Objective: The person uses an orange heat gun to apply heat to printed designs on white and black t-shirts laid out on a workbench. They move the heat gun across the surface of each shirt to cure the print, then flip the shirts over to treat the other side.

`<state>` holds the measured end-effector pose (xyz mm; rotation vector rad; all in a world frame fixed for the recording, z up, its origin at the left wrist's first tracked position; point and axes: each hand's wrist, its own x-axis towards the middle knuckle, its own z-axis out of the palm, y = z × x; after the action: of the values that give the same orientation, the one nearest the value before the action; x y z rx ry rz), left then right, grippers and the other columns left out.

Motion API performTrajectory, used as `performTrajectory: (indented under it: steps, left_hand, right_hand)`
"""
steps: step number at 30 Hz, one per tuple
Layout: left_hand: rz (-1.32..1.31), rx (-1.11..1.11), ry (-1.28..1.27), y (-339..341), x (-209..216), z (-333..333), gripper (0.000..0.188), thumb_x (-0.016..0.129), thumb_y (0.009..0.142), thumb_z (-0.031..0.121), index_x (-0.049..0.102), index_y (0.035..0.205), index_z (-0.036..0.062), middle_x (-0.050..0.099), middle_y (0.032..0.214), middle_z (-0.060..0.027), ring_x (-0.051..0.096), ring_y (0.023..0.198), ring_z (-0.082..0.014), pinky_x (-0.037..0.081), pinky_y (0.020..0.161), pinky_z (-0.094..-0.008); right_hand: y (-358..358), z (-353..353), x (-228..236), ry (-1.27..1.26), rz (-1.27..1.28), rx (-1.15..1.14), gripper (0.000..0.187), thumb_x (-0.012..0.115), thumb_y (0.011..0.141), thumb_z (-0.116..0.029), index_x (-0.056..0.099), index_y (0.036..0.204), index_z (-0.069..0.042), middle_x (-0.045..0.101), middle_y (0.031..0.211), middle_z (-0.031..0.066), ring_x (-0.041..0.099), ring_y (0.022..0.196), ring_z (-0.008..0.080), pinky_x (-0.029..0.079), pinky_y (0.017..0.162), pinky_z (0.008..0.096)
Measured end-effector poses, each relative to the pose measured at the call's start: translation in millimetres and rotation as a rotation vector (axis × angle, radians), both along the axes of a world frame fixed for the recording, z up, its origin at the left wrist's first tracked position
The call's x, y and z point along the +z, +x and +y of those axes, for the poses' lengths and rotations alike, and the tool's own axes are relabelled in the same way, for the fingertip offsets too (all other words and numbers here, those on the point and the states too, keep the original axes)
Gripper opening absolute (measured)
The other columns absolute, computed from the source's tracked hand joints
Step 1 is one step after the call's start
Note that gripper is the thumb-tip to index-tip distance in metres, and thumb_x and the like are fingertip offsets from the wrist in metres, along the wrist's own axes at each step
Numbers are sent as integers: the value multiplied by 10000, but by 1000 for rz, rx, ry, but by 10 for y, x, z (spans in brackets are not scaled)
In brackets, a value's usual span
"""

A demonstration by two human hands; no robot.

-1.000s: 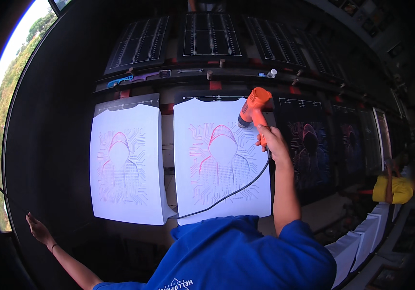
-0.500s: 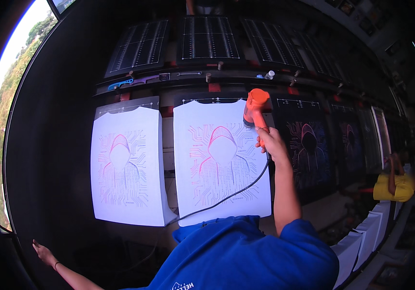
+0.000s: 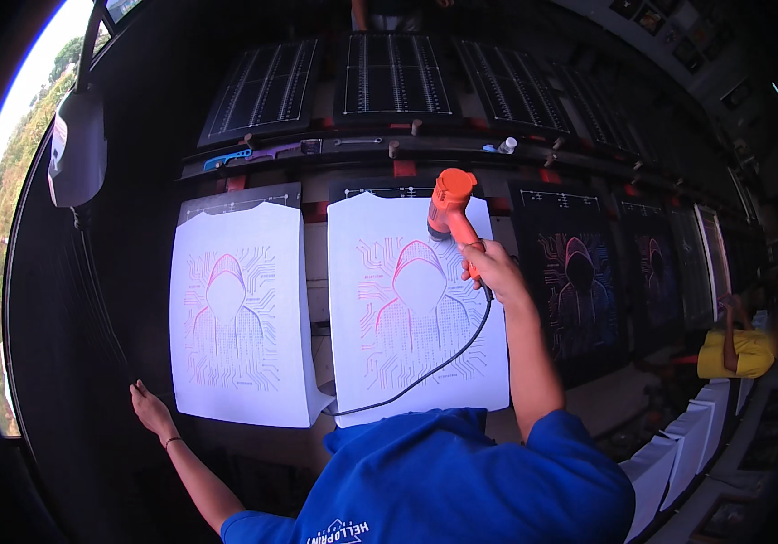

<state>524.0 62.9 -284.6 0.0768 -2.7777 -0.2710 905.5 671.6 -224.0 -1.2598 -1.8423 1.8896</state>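
Observation:
My right hand (image 3: 495, 272) grips an orange heat gun (image 3: 452, 201) by its handle, with the dark nozzle tilted down over the upper part of a white shirt panel (image 3: 352, 317). The panel bears a red and dark hooded-figure print and lies on a dark board. A black cord (image 3: 425, 374) runs from the gun across the panel's lower part. Off to the left, the fingers of my left hand (image 3: 151, 410) are closed at the lower end of thin dark cords (image 3: 103, 295). These trail from a pale grey hanging device (image 3: 77, 150).
Another printed white panel (image 3: 239, 363) lies to the left. Dark printed panels (image 3: 579, 317) lie to the right. Beyond a rail holding a blue tool (image 3: 226, 160) and small white bottle (image 3: 507, 145) are more dark boards (image 3: 393, 82). A person in yellow (image 3: 738, 352) is at right.
The heat gun has shifted slightly left over the panel. My left hand has moved up and right and closed on the cords. The grey device has come into view at upper left.

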Motion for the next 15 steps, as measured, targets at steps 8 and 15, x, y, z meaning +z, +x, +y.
performTrajectory:
  steps: [8, 15]
  left_hand:
    - [5, -145, 158, 364, -258, 667, 282, 423, 1016, 277, 540, 1048, 22, 642, 910, -226, 600, 836, -438, 450, 681, -500]
    - [-4, -198, 145, 622, -555, 778, 224, 427, 1004, 155, 538, 1069, -27, 601, 957, -201, 586, 898, -385, 458, 758, -442]
  right_hand:
    - [-26, 31, 0, -19, -6, 11, 359, 617, 898, -338, 598, 988, 9, 576, 727, 39, 598, 612, 100, 428, 430, 224]
    - [180, -31, 36, -5, -28, 12, 346, 617, 896, -336, 587, 966, 2, 567, 724, 33, 594, 595, 98, 419, 410, 219]
